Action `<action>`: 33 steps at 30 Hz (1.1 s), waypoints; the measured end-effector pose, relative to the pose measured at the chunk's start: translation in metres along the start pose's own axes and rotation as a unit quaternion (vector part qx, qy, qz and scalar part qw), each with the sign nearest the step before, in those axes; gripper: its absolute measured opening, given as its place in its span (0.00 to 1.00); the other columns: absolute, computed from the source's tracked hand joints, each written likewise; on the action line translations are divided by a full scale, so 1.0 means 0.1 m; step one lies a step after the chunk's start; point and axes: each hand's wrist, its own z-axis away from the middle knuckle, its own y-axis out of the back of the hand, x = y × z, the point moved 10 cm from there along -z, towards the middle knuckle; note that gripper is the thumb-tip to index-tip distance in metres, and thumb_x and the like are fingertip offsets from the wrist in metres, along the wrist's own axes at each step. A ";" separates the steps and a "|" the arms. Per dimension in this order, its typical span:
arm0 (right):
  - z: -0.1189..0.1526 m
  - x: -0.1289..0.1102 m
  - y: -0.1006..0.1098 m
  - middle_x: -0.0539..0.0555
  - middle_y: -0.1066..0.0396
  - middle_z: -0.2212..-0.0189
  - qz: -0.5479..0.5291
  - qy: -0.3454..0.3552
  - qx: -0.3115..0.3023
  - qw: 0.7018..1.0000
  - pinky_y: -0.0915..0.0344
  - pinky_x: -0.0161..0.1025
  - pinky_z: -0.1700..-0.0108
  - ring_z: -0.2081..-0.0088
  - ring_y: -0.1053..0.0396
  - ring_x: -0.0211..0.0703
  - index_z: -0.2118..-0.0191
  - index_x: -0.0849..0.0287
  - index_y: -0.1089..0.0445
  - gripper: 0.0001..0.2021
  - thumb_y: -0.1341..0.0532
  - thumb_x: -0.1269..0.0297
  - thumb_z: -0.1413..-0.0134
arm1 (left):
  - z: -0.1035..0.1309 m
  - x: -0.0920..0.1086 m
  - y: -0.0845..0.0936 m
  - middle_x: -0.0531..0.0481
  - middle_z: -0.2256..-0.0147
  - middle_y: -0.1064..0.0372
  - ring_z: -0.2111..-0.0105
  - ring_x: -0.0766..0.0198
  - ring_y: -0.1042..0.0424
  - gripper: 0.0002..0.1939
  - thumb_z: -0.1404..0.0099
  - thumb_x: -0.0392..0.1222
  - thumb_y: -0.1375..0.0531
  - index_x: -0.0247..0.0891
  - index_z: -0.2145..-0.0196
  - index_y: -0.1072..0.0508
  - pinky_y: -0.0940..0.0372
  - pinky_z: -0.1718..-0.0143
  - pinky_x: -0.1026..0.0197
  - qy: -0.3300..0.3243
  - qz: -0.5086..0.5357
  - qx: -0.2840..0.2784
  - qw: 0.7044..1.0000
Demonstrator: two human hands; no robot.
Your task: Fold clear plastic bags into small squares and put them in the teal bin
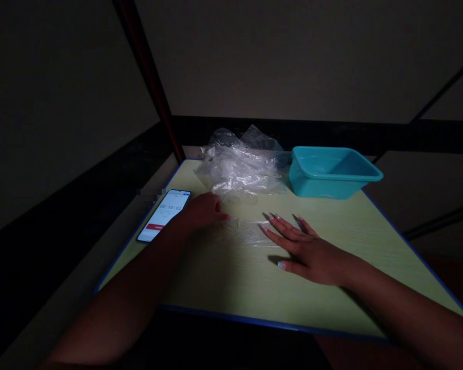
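A flattened, folded strip of clear plastic bag lies on the table in front of me. My right hand rests palm down at its right end, fingers spread and fingertips on the film. At the strip's left end is my left hand, its fingers curled and its thumb pointing right along the upper edge. Shadow and the hand itself hide whether film is pinched there. Behind the hands sits a loose heap of crumpled clear plastic bags.
A turquoise plastic basin stands at the back right of the pale table, which has a blue edge. A phone with a lit timer screen lies at the left, partly behind my left forearm. Dark walls or fabric surround the table.
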 end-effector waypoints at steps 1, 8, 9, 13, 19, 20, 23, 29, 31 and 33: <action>0.00 0.00 -0.01 0.58 0.72 0.31 0.000 -0.001 -0.001 1.000 0.63 0.67 0.37 0.32 0.62 0.61 0.31 0.45 0.70 0.36 0.50 0.46 0.35 | 0.01 0.01 -0.01 0.47 0.69 0.29 0.70 0.59 0.31 0.15 0.46 0.52 0.37 0.39 0.74 0.33 0.46 0.73 0.62 -0.001 -0.002 -0.003 1.000; 0.00 0.02 -0.05 0.59 0.73 0.31 -0.008 -0.010 -0.023 1.000 0.63 0.71 0.39 0.32 0.65 0.61 0.30 0.47 0.68 0.34 0.52 0.47 0.35 | 0.04 0.08 0.00 0.49 0.71 0.30 0.71 0.60 0.32 0.14 0.40 0.53 0.42 0.38 0.70 0.32 0.46 0.73 0.63 -0.007 0.046 -0.011 0.999; 0.00 0.02 -0.05 0.59 0.73 0.31 -0.008 -0.009 -0.020 1.000 0.63 0.71 0.39 0.32 0.65 0.61 0.30 0.47 0.68 0.34 0.52 0.47 0.35 | 0.04 0.07 0.00 0.49 0.70 0.29 0.70 0.60 0.31 0.14 0.40 0.52 0.41 0.38 0.68 0.32 0.45 0.73 0.62 -0.004 0.062 -0.015 0.998; 0.00 0.01 -0.02 0.59 0.73 0.31 -0.001 -0.005 -0.007 1.000 0.62 0.70 0.38 0.32 0.64 0.61 0.31 0.46 0.68 0.34 0.52 0.47 0.35 | 0.03 0.07 -0.06 0.50 0.72 0.29 0.71 0.60 0.30 0.13 0.43 0.50 0.39 0.37 0.68 0.30 0.44 0.72 0.63 0.005 0.093 -0.038 0.995; 0.00 0.03 -0.02 0.57 0.73 0.31 -0.004 -0.008 0.005 1.000 0.61 0.69 0.38 0.32 0.63 0.62 0.31 0.45 0.68 0.33 0.52 0.47 0.34 | 0.01 0.07 -0.12 0.52 0.77 0.31 0.75 0.61 0.31 0.12 0.46 0.49 0.39 0.37 0.75 0.31 0.44 0.74 0.63 -0.005 0.098 -0.063 0.993; 0.00 0.04 -0.03 0.58 0.72 0.31 -0.006 -0.010 0.002 1.000 0.62 0.69 0.38 0.32 0.64 0.61 0.31 0.45 0.67 0.33 0.52 0.47 0.34 | 0.01 0.07 -0.12 0.52 0.77 0.31 0.75 0.61 0.31 0.12 0.46 0.49 0.40 0.37 0.75 0.32 0.44 0.75 0.63 -0.005 0.100 -0.066 0.993; 0.00 0.05 -0.04 0.58 0.73 0.31 -0.008 -0.018 -0.005 1.000 0.64 0.69 0.38 0.32 0.65 0.61 0.30 0.45 0.66 0.32 0.53 0.47 0.34 | 0.01 0.06 -0.11 0.52 0.77 0.31 0.75 0.62 0.30 0.11 0.45 0.49 0.41 0.38 0.75 0.32 0.43 0.74 0.63 -0.002 0.106 -0.068 0.992; -0.01 0.02 0.06 0.56 0.69 0.31 -0.013 -0.017 0.015 1.000 0.68 0.69 0.37 0.32 0.63 0.59 0.30 0.45 0.71 0.32 0.55 0.47 0.34 | 0.02 0.01 -0.15 0.52 0.79 0.30 0.79 0.62 0.30 0.11 0.44 0.49 0.42 0.38 0.76 0.33 0.41 0.75 0.63 0.015 0.117 -0.090 0.989; -0.02 0.00 0.06 0.57 0.67 0.31 -0.020 -0.013 0.013 1.000 0.71 0.70 0.37 0.32 0.61 0.58 0.31 0.47 0.73 0.34 0.55 0.47 0.34 | 0.02 -0.01 -0.16 0.52 0.78 0.30 0.79 0.62 0.29 0.12 0.44 0.49 0.41 0.38 0.75 0.33 0.41 0.75 0.63 0.016 0.114 -0.089 0.989; -0.03 -0.01 0.03 0.58 0.66 0.31 -0.029 -0.008 0.006 1.000 0.72 0.70 0.37 0.32 0.61 0.58 0.31 0.49 0.74 0.35 0.54 0.48 0.34 | 0.01 -0.02 -0.16 0.51 0.78 0.30 0.79 0.61 0.29 0.13 0.44 0.51 0.41 0.38 0.75 0.33 0.41 0.75 0.62 0.017 0.107 -0.083 0.991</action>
